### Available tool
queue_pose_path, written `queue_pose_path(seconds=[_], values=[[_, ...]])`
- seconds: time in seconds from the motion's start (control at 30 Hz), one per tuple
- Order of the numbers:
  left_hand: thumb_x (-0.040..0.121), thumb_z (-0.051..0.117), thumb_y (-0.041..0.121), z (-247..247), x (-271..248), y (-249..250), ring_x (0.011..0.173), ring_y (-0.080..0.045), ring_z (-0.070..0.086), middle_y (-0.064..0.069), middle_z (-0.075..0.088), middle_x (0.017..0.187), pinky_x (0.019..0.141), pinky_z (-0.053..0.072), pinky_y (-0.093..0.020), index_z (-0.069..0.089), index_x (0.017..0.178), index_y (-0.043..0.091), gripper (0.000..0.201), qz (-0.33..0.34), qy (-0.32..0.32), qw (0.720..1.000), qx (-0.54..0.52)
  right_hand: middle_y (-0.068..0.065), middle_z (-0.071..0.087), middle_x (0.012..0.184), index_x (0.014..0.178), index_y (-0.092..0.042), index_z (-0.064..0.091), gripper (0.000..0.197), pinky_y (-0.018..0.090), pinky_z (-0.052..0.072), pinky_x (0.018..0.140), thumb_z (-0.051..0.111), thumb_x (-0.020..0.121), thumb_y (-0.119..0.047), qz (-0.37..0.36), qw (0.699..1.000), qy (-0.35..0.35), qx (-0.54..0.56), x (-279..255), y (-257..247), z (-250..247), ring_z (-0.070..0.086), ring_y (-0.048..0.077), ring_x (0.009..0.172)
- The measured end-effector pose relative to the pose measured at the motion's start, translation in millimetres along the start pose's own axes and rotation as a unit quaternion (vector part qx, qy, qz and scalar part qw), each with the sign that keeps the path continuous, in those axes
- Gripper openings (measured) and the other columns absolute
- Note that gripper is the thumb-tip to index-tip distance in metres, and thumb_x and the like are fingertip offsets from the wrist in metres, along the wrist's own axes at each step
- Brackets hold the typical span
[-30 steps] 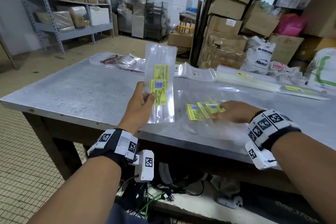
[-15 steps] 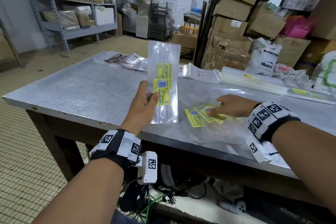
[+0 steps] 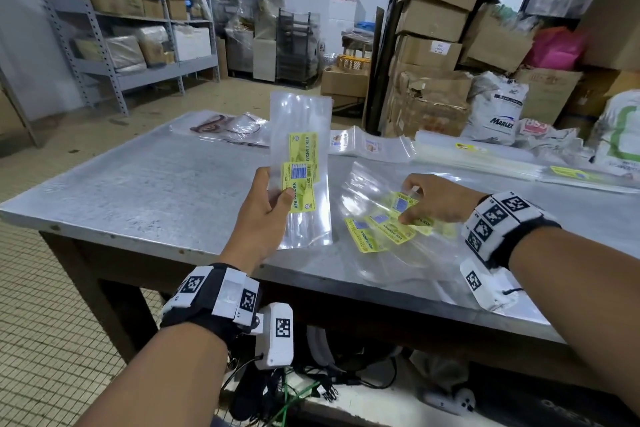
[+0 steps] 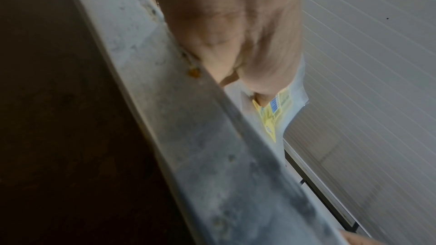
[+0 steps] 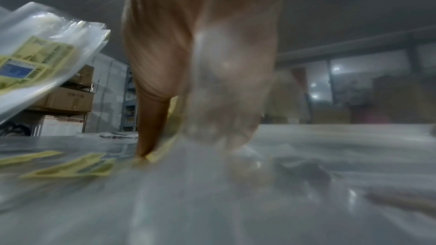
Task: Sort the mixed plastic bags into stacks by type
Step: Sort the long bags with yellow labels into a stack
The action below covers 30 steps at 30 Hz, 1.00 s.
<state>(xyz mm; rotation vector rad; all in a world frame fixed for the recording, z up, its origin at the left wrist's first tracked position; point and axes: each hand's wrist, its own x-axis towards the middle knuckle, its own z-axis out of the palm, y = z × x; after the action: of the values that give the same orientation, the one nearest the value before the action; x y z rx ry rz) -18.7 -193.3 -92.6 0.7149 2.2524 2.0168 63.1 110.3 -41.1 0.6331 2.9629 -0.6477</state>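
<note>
Left hand [image 3: 265, 218] fingers grip upright bags [image 3: 300, 170]; right hand [image 3: 437, 198] pinches a loose bag [image 3: 408, 199] before cartons [image 3: 436, 52]

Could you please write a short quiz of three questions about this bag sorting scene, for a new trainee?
1. True or false: the left hand holds a bunch of clear bags upright above the metal table.
2. What is printed on the yellow labels of those bags? A) KEK PANDAN B) MARLEX C) nothing
3. Fill in: the right hand is picking at the loose yellow-labelled bags lying flat on the ____.

Key
1. True. The thumb presses the lower label and the fingers are behind the bags.
2. A.
3. Table. The thumb and fingers pinch one bag of the loose pile, to the right of the held bunch.
</note>
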Motion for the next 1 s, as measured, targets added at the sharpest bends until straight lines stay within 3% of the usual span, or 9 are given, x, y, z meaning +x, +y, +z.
queue_pose_path(seconds=[0.33, 0.4, 0.43, 0.47, 0.53, 0.6, 0.73, 0.87, 1.0], values=[[0.107, 0.052, 0.021, 1.2, 0.1, -0.6, 0.097, -0.003, 0.069, 0.01, 0.076, 0.105, 0.058, 0.044, -0.003, 0.045, 0.131, 0.026, 0.025, -0.003, -0.001, 1.0, 0.007, 0.013, 0.04, 0.157, 0.16, -0.021, 0.025, 0.111, 0.038, 0.051, 0.099, 0.092, 0.072, -0.012, 0.018, 0.988, 0.033, 0.148, -6.3, -5.6, -10.5, 0.049, 0.026, 0.133], [0.107, 0.052, 0.021, 1.5, 0.0, -0.6, 0.099, -0.006, 0.069, 0.01, 0.076, 0.105, 0.058, 0.044, -0.003, 0.045, 0.131, 0.026, 0.026, -0.004, -0.001, 1.0, 0.005, 0.01, 0.056, 0.136, 0.149, -0.013, 0.044, 0.089, 0.037, 0.052, 0.093, 0.091, 0.073, -0.01, 0.023, 0.987, 0.033, 0.158, -5.5, -7.7, -11.8, 0.055, 0.025, 0.121], [0.107, 0.052, 0.021, 1.3, 0.0, -0.8, 0.098, -0.008, 0.07, 0.01, 0.076, 0.103, 0.058, 0.045, -0.004, 0.045, 0.131, 0.027, 0.026, -0.003, -0.001, 1.0, 0.005, 0.005, 0.061, 0.108, 0.121, -0.012, 0.062, 0.056, 0.034, 0.05, 0.081, 0.091, 0.073, -0.01, 0.02, 0.987, 0.039, 0.156, -4.8, -8.6, -12.0, 0.058, 0.023, 0.101], [0.107, 0.052, 0.022, 1.2, 0.3, -1.2, 0.095, -0.01, 0.07, 0.011, 0.076, 0.1, 0.059, 0.046, -0.005, 0.045, 0.131, 0.027, 0.025, -0.003, 0.0, 1.0, 0.007, 0.001, 0.054, 0.083, 0.087, -0.017, 0.059, 0.036, 0.031, 0.043, 0.068, 0.091, 0.073, -0.011, 0.015, 0.986, 0.047, 0.159, -6.8, -11.1, -12.0, 0.052, 0.021, 0.079], [0.107, 0.052, 0.023, 1.4, 0.5, -1.4, 0.094, -0.013, 0.069, 0.013, 0.076, 0.097, 0.062, 0.048, -0.01, 0.045, 0.13, 0.028, 0.025, -0.002, 0.001, 1.0, 0.013, -0.004, 0.041, 0.061, 0.065, -0.019, 0.039, 0.052, 0.029, 0.033, 0.058, 0.09, 0.075, -0.012, 0.01, 0.983, 0.048, 0.179, -6.9, -13.7, -12.5, 0.042, 0.018, 0.06], [0.107, 0.052, 0.023, 1.2, 0.5, -1.9, 0.096, -0.017, 0.069, 0.013, 0.076, 0.097, 0.068, 0.049, -0.017, 0.045, 0.129, 0.028, 0.024, -0.001, 0.001, 1.0, 0.015, -0.001, 0.056, 0.06, 0.066, -0.013, 0.05, 0.039, 0.032, 0.044, 0.06, 0.089, 0.076, -0.011, 0.011, 0.977, 0.061, 0.205, -7.9, -15.8, -13.8, 0.056, 0.02, 0.06], [0.107, 0.052, 0.024, 0.5, 0.9, -3.2, 0.098, -0.023, 0.069, 0.015, 0.076, 0.098, 0.073, 0.05, -0.022, 0.045, 0.127, 0.028, 0.022, 0.0, -0.002, 1.0, 0.014, 0.017, 0.076, 0.094, 0.088, -0.009, 0.072, 0.013, 0.046, 0.058, 0.087, 0.082, 0.08, -0.006, 0.009, 0.974, 0.062, 0.218, -10.3, -23.1, -18.5, 0.073, 0.035, 0.088], [0.107, 0.052, 0.024, 0.5, 1.0, -4.1, 0.099, -0.022, 0.07, 0.015, 0.076, 0.099, 0.078, 0.05, -0.027, 0.046, 0.125, 0.028, 0.02, 0.002, 0.0, 1.0, 0.012, 0.003, 0.065, 0.08, 0.083, -0.02, 0.06, 0.026, 0.023, 0.049, 0.057, 0.081, 0.082, -0.004, -0.003, 0.977, 0.089, 0.195, -13.2, -23.8, -19.9, 0.062, 0.015, 0.067], [0.107, 0.052, 0.023, 0.3, 0.8, -3.5, 0.101, -0.027, 0.069, 0.015, 0.076, 0.1, 0.079, 0.05, -0.028, 0.046, 0.124, 0.027, 0.019, 0.004, -0.004, 1.0, 0.005, 0.005, 0.056, 0.086, 0.101, -0.009, 0.062, 0.018, 0.027, 0.039, 0.059, 0.074, 0.087, -0.008, 0.022, 0.974, 0.128, 0.185, -10.0, -19.3, -20.8, 0.052, 0.017, 0.071]])
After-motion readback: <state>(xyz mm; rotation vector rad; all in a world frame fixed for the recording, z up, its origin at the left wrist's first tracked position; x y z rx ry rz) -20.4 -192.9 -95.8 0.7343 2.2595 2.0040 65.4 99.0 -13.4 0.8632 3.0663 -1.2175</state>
